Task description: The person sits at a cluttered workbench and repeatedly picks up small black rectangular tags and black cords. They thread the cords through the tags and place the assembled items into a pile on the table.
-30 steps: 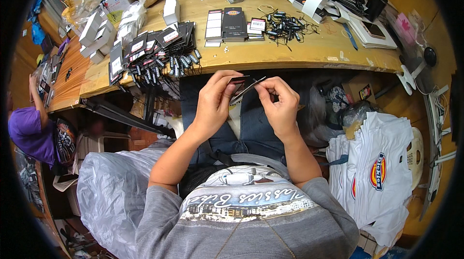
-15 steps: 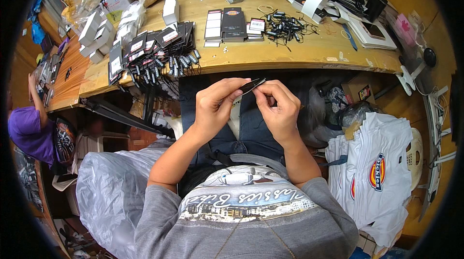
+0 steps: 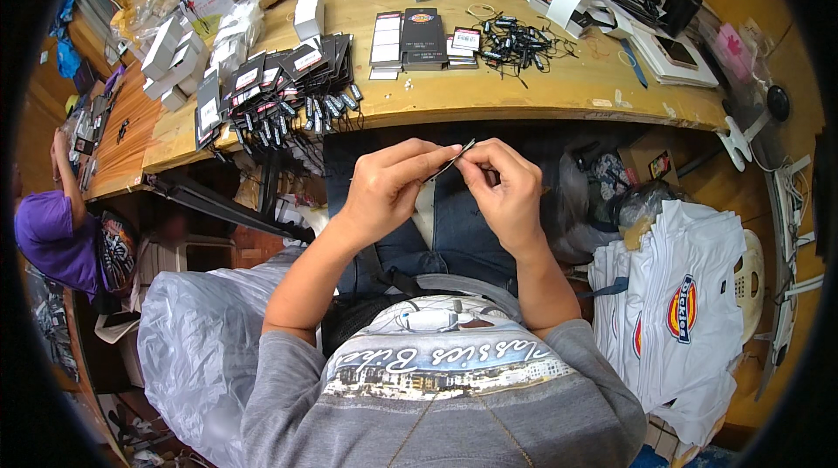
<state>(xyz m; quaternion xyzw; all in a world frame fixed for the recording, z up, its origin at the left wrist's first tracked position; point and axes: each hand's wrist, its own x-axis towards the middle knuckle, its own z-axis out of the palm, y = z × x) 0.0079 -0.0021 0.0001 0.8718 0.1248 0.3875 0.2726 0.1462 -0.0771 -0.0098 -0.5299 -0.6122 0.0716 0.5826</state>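
A thin dark tag, seen nearly edge-on, is held just in front of the table's edge. My left hand pinches its lower left part, and my right hand grips its upper right end. My curled fingers hide most of it. On the table lies a fanned heap of black hang tags with white labels, their black strings and small clips hanging toward the edge. Farther right are a stack of black cards, white label cards, smaller labels and a tangle of black strings.
The wooden table curves across ahead of me. White boxes and plastic bags crowd its back, and a phone lies at right. Folded white shirts are at my right, a large plastic bag at my left. Another person works far left.
My left fingers have shifted right and forward along the tag, toward my right fingertips. The tag now shows more edge-on, with less of its dark face visible.
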